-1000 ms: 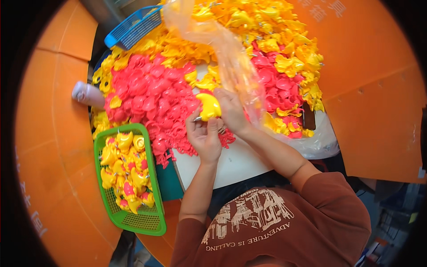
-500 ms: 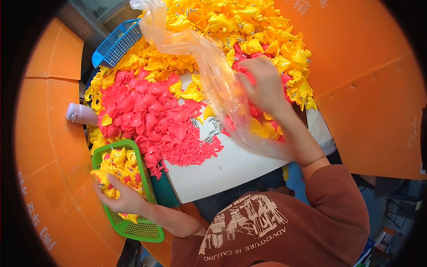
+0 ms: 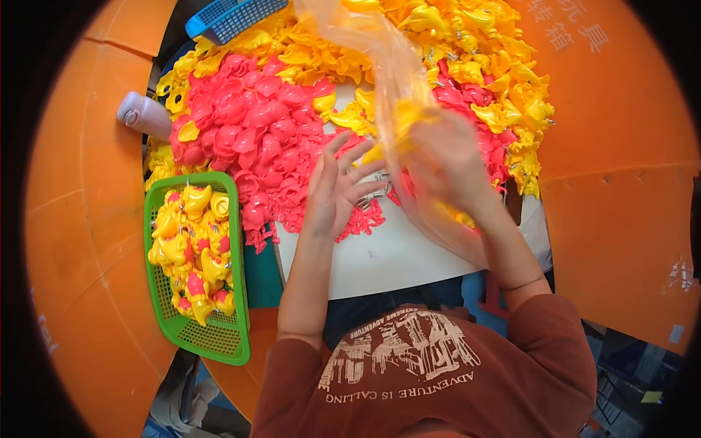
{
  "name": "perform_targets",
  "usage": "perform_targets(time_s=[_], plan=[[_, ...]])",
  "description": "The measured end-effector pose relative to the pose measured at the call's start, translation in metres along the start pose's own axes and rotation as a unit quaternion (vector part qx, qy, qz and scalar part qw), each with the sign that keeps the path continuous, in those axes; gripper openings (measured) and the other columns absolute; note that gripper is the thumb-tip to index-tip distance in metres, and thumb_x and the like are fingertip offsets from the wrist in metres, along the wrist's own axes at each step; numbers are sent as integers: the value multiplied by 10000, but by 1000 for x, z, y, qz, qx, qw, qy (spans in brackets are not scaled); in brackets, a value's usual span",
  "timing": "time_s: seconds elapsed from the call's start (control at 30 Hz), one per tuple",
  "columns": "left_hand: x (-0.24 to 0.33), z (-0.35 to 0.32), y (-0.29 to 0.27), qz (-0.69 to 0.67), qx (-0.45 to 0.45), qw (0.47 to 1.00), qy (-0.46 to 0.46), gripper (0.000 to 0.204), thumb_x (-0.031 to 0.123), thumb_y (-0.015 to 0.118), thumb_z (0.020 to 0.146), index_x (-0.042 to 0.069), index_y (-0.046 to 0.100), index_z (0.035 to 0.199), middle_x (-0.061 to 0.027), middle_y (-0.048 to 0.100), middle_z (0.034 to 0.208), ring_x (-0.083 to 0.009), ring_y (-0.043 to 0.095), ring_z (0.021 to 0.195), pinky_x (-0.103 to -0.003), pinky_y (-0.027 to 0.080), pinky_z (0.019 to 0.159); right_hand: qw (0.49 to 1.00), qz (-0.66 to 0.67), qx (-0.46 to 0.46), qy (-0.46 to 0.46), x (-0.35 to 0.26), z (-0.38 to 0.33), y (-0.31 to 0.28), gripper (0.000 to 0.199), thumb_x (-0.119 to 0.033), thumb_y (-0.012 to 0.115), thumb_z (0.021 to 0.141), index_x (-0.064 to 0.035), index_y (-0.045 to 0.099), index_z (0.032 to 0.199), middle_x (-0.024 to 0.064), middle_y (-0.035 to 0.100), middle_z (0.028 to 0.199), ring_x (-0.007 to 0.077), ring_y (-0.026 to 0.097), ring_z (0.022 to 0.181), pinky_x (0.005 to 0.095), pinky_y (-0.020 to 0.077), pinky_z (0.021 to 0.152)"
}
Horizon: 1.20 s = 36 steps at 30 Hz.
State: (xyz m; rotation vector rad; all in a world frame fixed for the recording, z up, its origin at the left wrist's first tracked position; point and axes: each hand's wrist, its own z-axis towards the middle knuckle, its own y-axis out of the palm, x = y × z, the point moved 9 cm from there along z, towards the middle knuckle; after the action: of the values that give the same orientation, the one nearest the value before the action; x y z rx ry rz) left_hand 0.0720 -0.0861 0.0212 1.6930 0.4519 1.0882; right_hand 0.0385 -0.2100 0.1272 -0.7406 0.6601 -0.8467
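Note:
My left hand [image 3: 337, 186] is raised over the near edge of the pink plastic parts [image 3: 252, 120], fingers spread and nothing in them. Close to its right, my right hand [image 3: 450, 155] is smeared by motion, its fingers curled round a yellow plastic piece [image 3: 410, 117]. A clear plastic bag [image 3: 398, 66] hangs down between the hands and partly covers the yellow piece. Small silvery metal pins [image 3: 374, 187] lie on the white tabletop [image 3: 365, 270] behind my left fingers. At the left, a green basket [image 3: 235, 292] holds several yellow-and-pink assembled toy pieces [image 3: 198, 244].
Yellow plastic parts [image 3: 467, 36] are heaped across the back and right, with pink pieces [image 3: 467, 93] among them. A blue basket [image 3: 237, 20] sits at the back left, above a pale purple bottle [image 3: 144, 117]. Orange boards [image 3: 87, 219] stand on both sides.
My left hand has let go of a yellow piece at the green basket and come right to the middle. My right hand has drawn back from the heap with a yellow piece. The view has shifted.

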Motion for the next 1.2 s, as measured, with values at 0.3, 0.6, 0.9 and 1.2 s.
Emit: perform_targets(time_s=[0.3, 0.6, 0.9, 1.2], plan=[[47, -21, -66, 195, 192, 944, 184, 255, 53, 481, 909, 25, 461, 1162, -108, 578, 1033, -158, 604, 755, -242, 484, 600, 965, 2, -263, 13, -16, -12, 116, 91, -58, 603, 633, -62, 612, 724, 53, 591, 790, 245, 545, 797, 339, 456, 700], [37, -25, -58, 328, 207, 906, 171, 212, 42, 479, 908, 8, 484, 1117, -78, 581, 893, -103, 577, 667, -208, 467, 528, 983, 79, -167, 15, -17, -10, 118, 184, -8, 591, 699, -27, 641, 875, 90, 588, 815, 211, 577, 799, 301, 469, 674], [16, -25, -42, 417, 177, 874, 174, 235, -10, 474, 886, -10, 505, 1120, -67, 592, 878, -82, 582, 726, -209, 501, 604, 835, 482, -125, 235, -2, -1, 105, 164, 8, 608, 812, 39, 632, 972, 74, 611, 916, 103, 565, 801, 224, 452, 700], [20, -27, -33, 373, 149, 887, 228, 244, -43, 492, 863, -62, 521, 1105, -84, 591, 937, -99, 585, 808, -209, 488, 638, 821, 514, -97, 229, -2, -1, 107, 142, 5, 603, 820, 40, 632, 954, 75, 603, 888, 110, 567, 792, 224, 455, 688]])
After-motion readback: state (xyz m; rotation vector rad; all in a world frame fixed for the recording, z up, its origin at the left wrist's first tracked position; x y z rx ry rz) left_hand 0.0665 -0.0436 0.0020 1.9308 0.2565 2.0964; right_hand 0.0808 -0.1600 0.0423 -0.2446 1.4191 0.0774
